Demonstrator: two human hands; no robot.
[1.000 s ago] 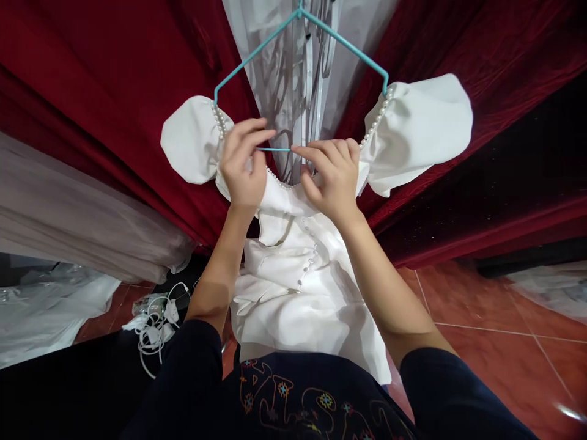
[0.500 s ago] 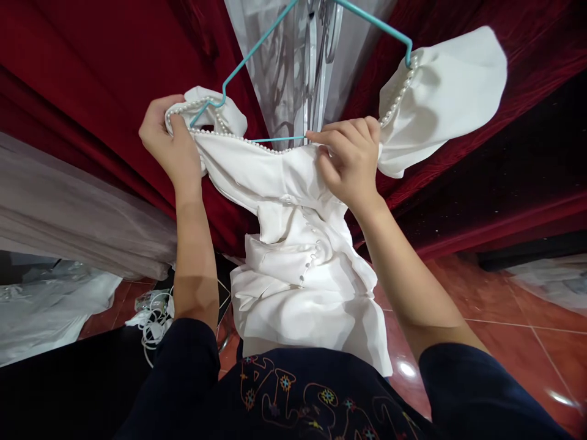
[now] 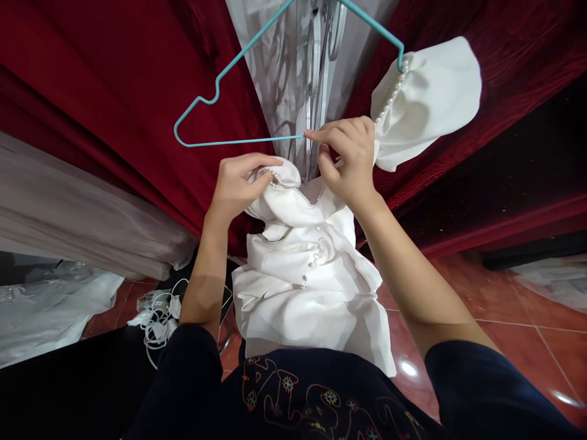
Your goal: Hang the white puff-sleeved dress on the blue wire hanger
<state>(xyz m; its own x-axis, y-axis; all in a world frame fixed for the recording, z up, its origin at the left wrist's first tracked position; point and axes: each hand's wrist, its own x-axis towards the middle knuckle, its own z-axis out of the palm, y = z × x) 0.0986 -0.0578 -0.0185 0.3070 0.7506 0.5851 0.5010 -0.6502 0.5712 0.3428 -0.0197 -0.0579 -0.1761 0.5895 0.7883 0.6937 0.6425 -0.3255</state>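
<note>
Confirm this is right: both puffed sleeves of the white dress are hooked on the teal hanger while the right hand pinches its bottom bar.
Not quite. The head view shows only one sleeve on the teal hanger; the other is off, bunched in the left hand. The right hand does pinch the bar.

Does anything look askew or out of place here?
Yes. The white garment hangs lopsided: only one puffed sleeve sits on the teal hanger; the left hand holds the other sleeve bunched below the bar.
</note>
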